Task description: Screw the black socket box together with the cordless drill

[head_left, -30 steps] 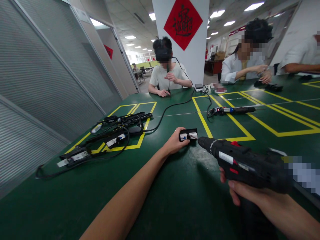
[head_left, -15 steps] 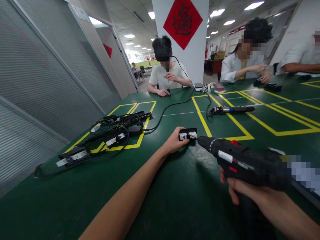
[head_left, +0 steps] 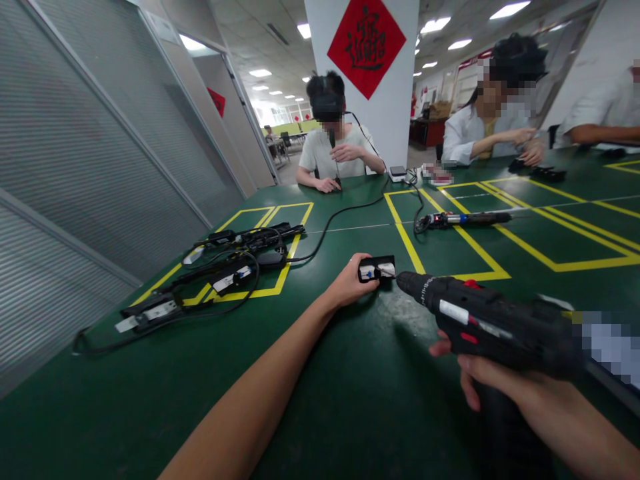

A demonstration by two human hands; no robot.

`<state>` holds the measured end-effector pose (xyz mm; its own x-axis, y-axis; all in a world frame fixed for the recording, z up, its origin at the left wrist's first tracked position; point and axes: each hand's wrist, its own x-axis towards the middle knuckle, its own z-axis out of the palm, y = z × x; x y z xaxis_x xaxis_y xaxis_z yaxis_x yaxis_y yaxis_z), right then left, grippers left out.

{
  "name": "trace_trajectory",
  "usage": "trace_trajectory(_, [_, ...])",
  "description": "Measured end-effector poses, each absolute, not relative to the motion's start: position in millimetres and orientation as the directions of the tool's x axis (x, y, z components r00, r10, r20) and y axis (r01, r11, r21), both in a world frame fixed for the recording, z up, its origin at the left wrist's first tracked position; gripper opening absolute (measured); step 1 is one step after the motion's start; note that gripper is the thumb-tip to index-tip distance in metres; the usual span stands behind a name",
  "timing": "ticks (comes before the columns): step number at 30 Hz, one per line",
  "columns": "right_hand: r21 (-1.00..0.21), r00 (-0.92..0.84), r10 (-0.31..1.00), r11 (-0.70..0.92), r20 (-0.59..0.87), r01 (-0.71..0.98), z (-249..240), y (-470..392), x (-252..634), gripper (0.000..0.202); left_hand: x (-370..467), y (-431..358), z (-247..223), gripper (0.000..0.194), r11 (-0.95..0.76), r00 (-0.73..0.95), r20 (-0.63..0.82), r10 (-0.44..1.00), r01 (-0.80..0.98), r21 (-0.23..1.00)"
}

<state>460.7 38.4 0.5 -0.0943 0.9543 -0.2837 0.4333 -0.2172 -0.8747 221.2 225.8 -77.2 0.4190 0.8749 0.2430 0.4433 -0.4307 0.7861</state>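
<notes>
My left hand [head_left: 349, 283] grips a small black box with white parts [head_left: 377, 269] and holds it down on the green table [head_left: 320, 400]. My right hand [head_left: 487, 380] is wrapped around the handle of a black cordless drill with red marks [head_left: 490, 323]. The drill's tip points left and touches the right side of the small box.
A heap of black power strips and cables [head_left: 215, 273] lies at the left inside yellow floor-tape lines. A black tool with a cable [head_left: 465, 219] lies further back. Across the table sit three other people, one of them [head_left: 333, 150] straight ahead, working with their hands.
Almost nothing differs; the drill and my right hand have shifted very slightly, and the index finger of that hand now sticks out further.
</notes>
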Motion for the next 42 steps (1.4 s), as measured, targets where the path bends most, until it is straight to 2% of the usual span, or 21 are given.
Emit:
trace_trajectory(2, [-0.875, -0.105, 0.951, -0.221, -0.292, 0.430, 2, 38, 461, 0.046, 221, 226, -77, 0.056, -0.427, 0.414, 0.242, 0.877, 0.444, 0.788])
trace_trajectory(7, [-0.886, -0.090, 0.964, -0.192, -0.252, 0.421, 4, 41, 458, 0.037, 221, 225, -75, 0.057, -0.425, 0.421, 0.236, 0.876, 0.443, 0.789])
trace_trajectory(11, [-0.866, -0.073, 0.963, -0.199, -0.260, 0.459, 4, 41, 457, 0.041, 220, 226, -75, 0.055, -0.436, 0.434, 0.237, 0.869, 0.444, 0.783])
trace_trajectory(17, [-0.897, -0.100, 0.971, -0.159, -0.217, 0.412, 7, 39, 455, 0.041, 221, 228, -78, 0.052, -0.442, 0.415, 0.256, 0.873, 0.452, 0.775])
trace_trajectory(28, [-0.877, 0.046, 0.970, -0.234, -0.237, 0.419, 5, 32, 450, 0.041, 222, 226, -75, 0.042, -0.379, 0.391, 0.206, 0.897, 0.439, 0.815])
trace_trajectory(36, [-0.844, -0.076, 0.949, -0.234, -0.307, 0.483, -2, 35, 463, 0.043, 224, 225, -72, 0.039, -0.350, 0.367, 0.188, 0.911, 0.448, 0.823])
trace_trajectory(42, [-0.841, -0.093, 0.944, -0.234, -0.317, 0.488, -7, 37, 464, 0.047, 222, 227, -74, 0.040, -0.398, 0.382, 0.227, 0.896, 0.460, 0.794])
